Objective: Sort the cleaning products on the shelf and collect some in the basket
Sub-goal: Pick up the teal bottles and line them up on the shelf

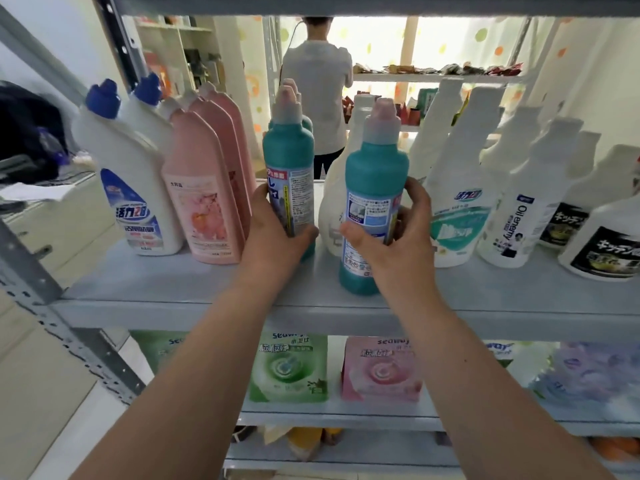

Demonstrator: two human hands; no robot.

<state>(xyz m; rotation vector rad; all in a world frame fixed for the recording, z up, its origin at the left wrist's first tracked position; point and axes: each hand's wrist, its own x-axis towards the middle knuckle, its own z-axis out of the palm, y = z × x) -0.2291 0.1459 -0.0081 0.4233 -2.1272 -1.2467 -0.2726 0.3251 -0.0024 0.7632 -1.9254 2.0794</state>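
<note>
Left hand (277, 233) grips one teal bottle (289, 174), right hand (398, 237) another teal bottle (375, 188); best slide them upright, labels forward, along the shelf (173, 292).

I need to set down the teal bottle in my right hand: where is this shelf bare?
The shelf is bare along its front edge: left of the left hand, before the pink bottles and the blue-capped white bottle, and right of the right hand, before the white spray bottles. A narrow gap separates the two teal bottles. Behind, rows are packed.
</note>
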